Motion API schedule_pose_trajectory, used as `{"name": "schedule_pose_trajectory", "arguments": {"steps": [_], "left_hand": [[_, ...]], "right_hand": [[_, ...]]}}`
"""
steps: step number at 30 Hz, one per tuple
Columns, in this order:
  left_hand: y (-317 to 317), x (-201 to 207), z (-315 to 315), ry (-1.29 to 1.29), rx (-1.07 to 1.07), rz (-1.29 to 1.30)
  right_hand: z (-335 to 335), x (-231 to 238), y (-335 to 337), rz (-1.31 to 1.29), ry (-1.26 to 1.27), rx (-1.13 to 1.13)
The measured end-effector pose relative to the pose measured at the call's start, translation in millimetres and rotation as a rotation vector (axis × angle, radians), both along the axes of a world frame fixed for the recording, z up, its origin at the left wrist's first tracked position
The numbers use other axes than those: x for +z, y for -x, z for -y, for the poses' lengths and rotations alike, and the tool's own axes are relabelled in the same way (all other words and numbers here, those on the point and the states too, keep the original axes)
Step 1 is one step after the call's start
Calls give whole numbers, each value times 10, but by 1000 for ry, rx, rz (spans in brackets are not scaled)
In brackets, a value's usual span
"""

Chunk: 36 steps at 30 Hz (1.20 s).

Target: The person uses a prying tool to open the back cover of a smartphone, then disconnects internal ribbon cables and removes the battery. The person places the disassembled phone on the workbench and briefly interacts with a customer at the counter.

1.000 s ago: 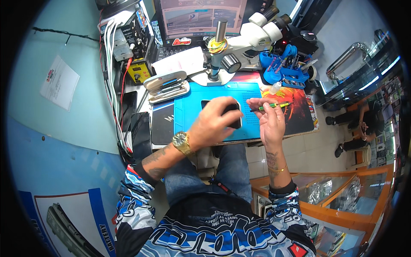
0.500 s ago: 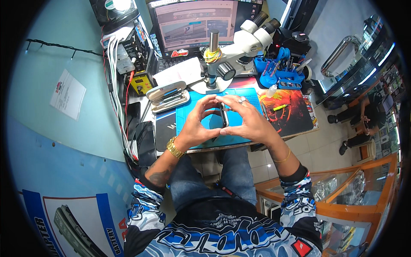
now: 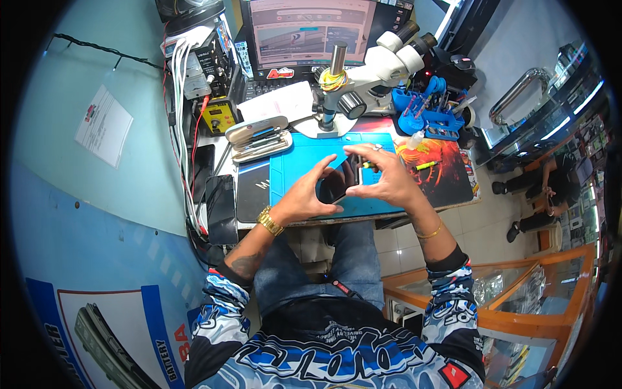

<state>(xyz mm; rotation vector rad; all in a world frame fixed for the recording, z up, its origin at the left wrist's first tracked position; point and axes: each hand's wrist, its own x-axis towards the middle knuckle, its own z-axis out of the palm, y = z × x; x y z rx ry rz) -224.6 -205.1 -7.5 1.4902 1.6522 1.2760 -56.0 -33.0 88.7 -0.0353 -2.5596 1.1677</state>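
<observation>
A dark, glossy smartphone is held tilted just above the blue repair mat. My right hand grips its right edge, with the thumb low and the fingers high. My left hand curves around the phone's left side, thumb and fingers spread wide apart. Whether the left palm touches the phone's edge is hard to see. A yellow-green pen-like piece lies right of the mat, near a small clear bottle.
A microscope stands behind the mat, before a monitor. An open tool case sits at the left, near a dark phone and a yellow-faced power unit. Blue tool holders stand at the right. A person sits beyond.
The phone has turned from nearly edge-on to showing its dark, glossy face. My left hand's fingers have come away from the top edge and spread; the view has shifted slightly.
</observation>
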Motion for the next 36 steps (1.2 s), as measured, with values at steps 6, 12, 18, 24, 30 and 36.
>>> {"name": "schedule_pose_trajectory", "arguments": {"steps": [6,12,18,24,30,36], "left_hand": [[239,237,36,15,-74,171],[262,522,222,-103,7,499],[-219,181,-24,-549,153,1092],[-494,92,8,-605,150,1161],[-510,133,103,-605,131,1190],[-549,89,130,-586,173,1212]], "right_hand": [[-166,-373,-231,60,488,-169],[119,-686,-269,-117,935,-175],[696,-750,-87,-413,1130,-374],[862,-591,-123,-339,1002,-427],[889,-502,-204,-280,868,-416],[889,-523,-172,-287,829,-437]]}}
